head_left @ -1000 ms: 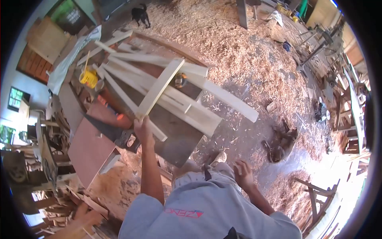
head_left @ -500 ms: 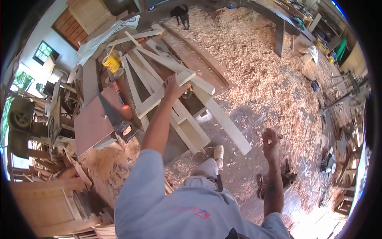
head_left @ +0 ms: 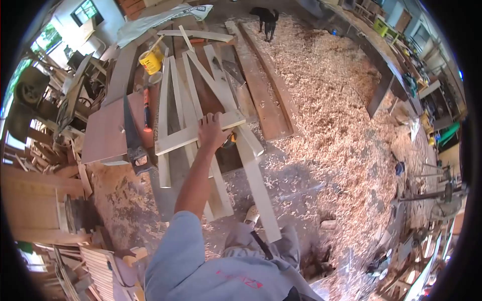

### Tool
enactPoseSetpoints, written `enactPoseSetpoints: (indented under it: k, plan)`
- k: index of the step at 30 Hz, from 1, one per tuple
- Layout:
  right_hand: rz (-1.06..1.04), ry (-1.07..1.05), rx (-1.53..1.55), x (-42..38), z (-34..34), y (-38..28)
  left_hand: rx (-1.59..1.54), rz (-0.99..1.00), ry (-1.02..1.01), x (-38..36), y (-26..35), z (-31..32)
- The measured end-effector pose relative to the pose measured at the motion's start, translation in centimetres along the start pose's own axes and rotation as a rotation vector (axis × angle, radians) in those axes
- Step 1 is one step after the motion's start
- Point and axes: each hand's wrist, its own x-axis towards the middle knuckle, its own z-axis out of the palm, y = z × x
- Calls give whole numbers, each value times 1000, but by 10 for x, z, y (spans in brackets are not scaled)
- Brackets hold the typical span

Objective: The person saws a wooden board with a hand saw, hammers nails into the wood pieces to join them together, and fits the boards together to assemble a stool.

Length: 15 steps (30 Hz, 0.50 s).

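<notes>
My left hand point(head_left: 212, 132) is closed around a short pale board point(head_left: 176, 140) that lies crosswise over several long strips of wood. Just right of the fingers sits a yellow and black tool point(head_left: 230, 140), partly hidden by the hand. A longer pale board point(head_left: 258, 188) slants down from there toward my legs. My right hand is out of sight. Left of the strips lie an orange and black tool point(head_left: 147, 111) and a handsaw point(head_left: 132, 133), on a reddish panel point(head_left: 106, 131).
A yellow bucket point(head_left: 150, 62) stands behind the tools. Wood shavings point(head_left: 331, 100) cover the floor on the right, and a black dog point(head_left: 267, 19) stands at the back. A long brown plank point(head_left: 266, 95) lies beside the strips. Scrap wood is piled at the left.
The view has shifted. The short board in my left hand lies closer to level across the strips. My right hand, seen before at the lower right, has left the view.
</notes>
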Motion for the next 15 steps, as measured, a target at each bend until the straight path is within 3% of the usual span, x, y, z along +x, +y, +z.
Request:
enactPoseSetpoints:
  k: [3, 7, 8, 10, 12, 15]
  plan:
    - [-46, -21, 41, 15, -34, 5, 19, -49, -99, 1, 1, -5]
    - [-114, 139, -85, 22, -136, 86, 64, -124, -276, 8, 2, -14]
    - [-88, 219, -20, 24, -165, 103, 75, -133, -269, 11, 3, -17]
    - [38, 478, 577, 47, -223, 106, -21, -219, -306, 7, 5, -20]
    - [-131, 547, 549, 47, -279, 80, -34, -286, -390, 4, 13, -22]
    - [-165, 597, 514, 82, -315, 133, 100, -442, -475, 2, 29, -15]
